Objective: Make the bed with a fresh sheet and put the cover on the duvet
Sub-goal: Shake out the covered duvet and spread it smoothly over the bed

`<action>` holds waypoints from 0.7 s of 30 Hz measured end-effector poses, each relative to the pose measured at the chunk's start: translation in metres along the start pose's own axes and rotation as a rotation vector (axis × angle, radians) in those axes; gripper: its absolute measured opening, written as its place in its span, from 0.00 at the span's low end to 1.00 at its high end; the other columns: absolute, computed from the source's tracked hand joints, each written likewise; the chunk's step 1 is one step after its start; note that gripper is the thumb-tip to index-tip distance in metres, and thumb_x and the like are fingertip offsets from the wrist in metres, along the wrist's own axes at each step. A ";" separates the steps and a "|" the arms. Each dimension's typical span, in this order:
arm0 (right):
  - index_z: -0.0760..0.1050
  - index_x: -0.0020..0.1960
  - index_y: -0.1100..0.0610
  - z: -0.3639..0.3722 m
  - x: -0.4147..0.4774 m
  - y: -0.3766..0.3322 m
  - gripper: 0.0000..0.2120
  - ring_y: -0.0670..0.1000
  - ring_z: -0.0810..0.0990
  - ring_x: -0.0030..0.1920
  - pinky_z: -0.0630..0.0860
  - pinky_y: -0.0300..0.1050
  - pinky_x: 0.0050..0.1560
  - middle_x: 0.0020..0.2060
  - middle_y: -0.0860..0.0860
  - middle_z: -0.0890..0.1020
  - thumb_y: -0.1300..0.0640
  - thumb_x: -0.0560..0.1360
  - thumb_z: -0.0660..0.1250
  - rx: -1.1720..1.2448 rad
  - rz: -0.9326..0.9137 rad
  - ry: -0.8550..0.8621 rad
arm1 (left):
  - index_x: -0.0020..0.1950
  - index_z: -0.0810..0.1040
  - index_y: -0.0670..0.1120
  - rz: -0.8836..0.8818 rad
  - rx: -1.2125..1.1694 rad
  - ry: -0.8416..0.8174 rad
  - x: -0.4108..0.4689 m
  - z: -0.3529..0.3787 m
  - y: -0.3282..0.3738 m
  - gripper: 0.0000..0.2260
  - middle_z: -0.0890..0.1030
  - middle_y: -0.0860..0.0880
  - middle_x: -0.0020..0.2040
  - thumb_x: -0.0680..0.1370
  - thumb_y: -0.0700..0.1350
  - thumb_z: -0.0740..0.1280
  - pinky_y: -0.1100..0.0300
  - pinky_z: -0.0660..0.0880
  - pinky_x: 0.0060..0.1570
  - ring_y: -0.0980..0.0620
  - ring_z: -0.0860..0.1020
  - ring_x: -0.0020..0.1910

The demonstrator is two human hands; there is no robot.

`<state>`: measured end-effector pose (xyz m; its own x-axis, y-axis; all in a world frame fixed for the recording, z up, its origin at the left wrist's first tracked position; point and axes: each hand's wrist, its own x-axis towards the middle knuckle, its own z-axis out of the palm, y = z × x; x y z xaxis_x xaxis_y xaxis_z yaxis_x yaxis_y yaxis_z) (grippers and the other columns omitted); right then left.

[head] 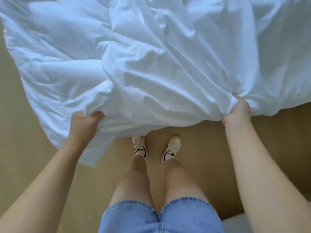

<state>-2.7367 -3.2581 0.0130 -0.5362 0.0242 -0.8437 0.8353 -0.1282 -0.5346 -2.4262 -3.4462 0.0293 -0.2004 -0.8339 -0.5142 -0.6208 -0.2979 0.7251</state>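
Observation:
A large white duvet, rumpled and folded, fills the upper half of the head view and hangs in the air above the floor. My left hand grips its near edge at the left, fingers curled round a bunch of fabric. My right hand grips the near edge at the right in the same way. A loose corner of the duvet droops below my left hand toward the floor. I cannot tell whether the thin cover and the padded duvet are one piece here. The bed itself is hidden.
The beige floor lies below me. My two feet in white shoes stand just under the duvet's near edge. A bit of something white shows at the bottom right.

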 end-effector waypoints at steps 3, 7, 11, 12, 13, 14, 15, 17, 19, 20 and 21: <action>0.73 0.66 0.54 0.001 -0.007 0.061 0.19 0.56 0.81 0.56 0.78 0.55 0.54 0.59 0.55 0.80 0.47 0.78 0.63 0.084 0.045 -0.061 | 0.44 0.80 0.43 0.082 0.137 -0.141 -0.013 0.033 -0.013 0.11 0.78 0.47 0.40 0.66 0.47 0.65 0.67 0.68 0.33 0.54 0.74 0.41; 0.73 0.65 0.50 0.027 -0.032 0.143 0.28 0.53 0.80 0.56 0.79 0.51 0.53 0.56 0.50 0.82 0.38 0.70 0.68 -0.032 0.237 -0.094 | 0.40 0.80 0.54 -0.082 0.071 -0.349 -0.014 0.053 -0.016 0.08 0.83 0.53 0.42 0.64 0.53 0.68 0.54 0.76 0.48 0.52 0.80 0.46; 0.75 0.62 0.51 0.076 -0.049 0.162 0.25 0.50 0.82 0.45 0.80 0.43 0.37 0.48 0.49 0.83 0.39 0.71 0.68 0.024 0.256 -0.204 | 0.43 0.81 0.59 -0.108 -0.056 -0.417 0.006 0.039 -0.002 0.15 0.84 0.57 0.44 0.60 0.62 0.69 0.64 0.77 0.43 0.58 0.82 0.47; 0.75 0.61 0.52 0.089 -0.048 0.157 0.22 0.51 0.83 0.47 0.81 0.46 0.41 0.50 0.50 0.84 0.43 0.71 0.70 0.074 0.192 -0.187 | 0.43 0.81 0.58 -0.108 -0.081 -0.415 0.012 0.035 0.005 0.16 0.84 0.58 0.43 0.59 0.62 0.69 0.65 0.77 0.41 0.58 0.82 0.46; 0.76 0.59 0.53 0.100 -0.048 0.149 0.19 0.52 0.83 0.49 0.82 0.50 0.45 0.51 0.51 0.83 0.48 0.71 0.72 0.120 0.118 -0.129 | 0.43 0.82 0.57 -0.109 -0.125 -0.424 0.016 0.032 0.014 0.16 0.85 0.56 0.42 0.59 0.61 0.70 0.62 0.77 0.42 0.57 0.83 0.45; 0.77 0.56 0.55 0.111 -0.049 0.140 0.14 0.53 0.83 0.48 0.81 0.51 0.47 0.51 0.52 0.83 0.55 0.71 0.73 0.150 0.049 -0.042 | 0.43 0.83 0.54 -0.098 -0.199 -0.436 0.020 0.031 0.025 0.15 0.85 0.54 0.42 0.60 0.59 0.72 0.58 0.78 0.45 0.54 0.83 0.45; 0.77 0.52 0.57 0.120 -0.051 0.131 0.09 0.53 0.83 0.45 0.81 0.50 0.45 0.48 0.53 0.83 0.61 0.72 0.70 0.163 -0.005 0.039 | 0.44 0.84 0.51 -0.099 -0.294 -0.450 0.026 0.034 0.037 0.14 0.85 0.51 0.43 0.61 0.55 0.73 0.53 0.78 0.48 0.52 0.83 0.46; 0.75 0.50 0.60 0.134 -0.053 0.113 0.05 0.55 0.81 0.40 0.81 0.47 0.40 0.41 0.55 0.80 0.65 0.75 0.62 0.135 -0.041 0.118 | 0.49 0.83 0.47 -0.101 -0.489 -0.511 0.040 0.047 0.063 0.15 0.84 0.46 0.47 0.64 0.48 0.73 0.51 0.77 0.51 0.47 0.82 0.50; 0.74 0.48 0.60 0.135 -0.053 0.094 0.07 0.58 0.81 0.46 0.80 0.51 0.48 0.40 0.54 0.78 0.65 0.77 0.57 0.146 -0.003 0.100 | 0.51 0.83 0.46 -0.098 -0.605 -0.579 0.053 0.044 0.074 0.14 0.84 0.45 0.49 0.67 0.47 0.73 0.51 0.77 0.51 0.45 0.81 0.52; 0.74 0.46 0.59 0.131 -0.050 0.086 0.09 0.58 0.81 0.51 0.78 0.54 0.54 0.42 0.54 0.78 0.66 0.77 0.55 0.171 0.023 0.097 | 0.53 0.83 0.46 -0.124 -0.610 -0.544 0.062 0.035 0.067 0.14 0.84 0.45 0.50 0.69 0.46 0.72 0.50 0.77 0.52 0.45 0.81 0.52; 0.74 0.45 0.59 0.122 -0.046 0.081 0.11 0.57 0.80 0.53 0.77 0.55 0.57 0.46 0.54 0.80 0.66 0.76 0.54 0.176 0.049 0.117 | 0.56 0.81 0.45 -0.180 -0.585 -0.462 0.069 0.019 0.052 0.14 0.83 0.45 0.50 0.72 0.45 0.70 0.49 0.77 0.53 0.45 0.82 0.50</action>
<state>-2.6589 -3.3907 0.0147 -0.4695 0.1271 -0.8738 0.8203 -0.3033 -0.4848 -2.4865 -3.5107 0.0226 -0.5104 -0.5088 -0.6932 -0.1975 -0.7152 0.6704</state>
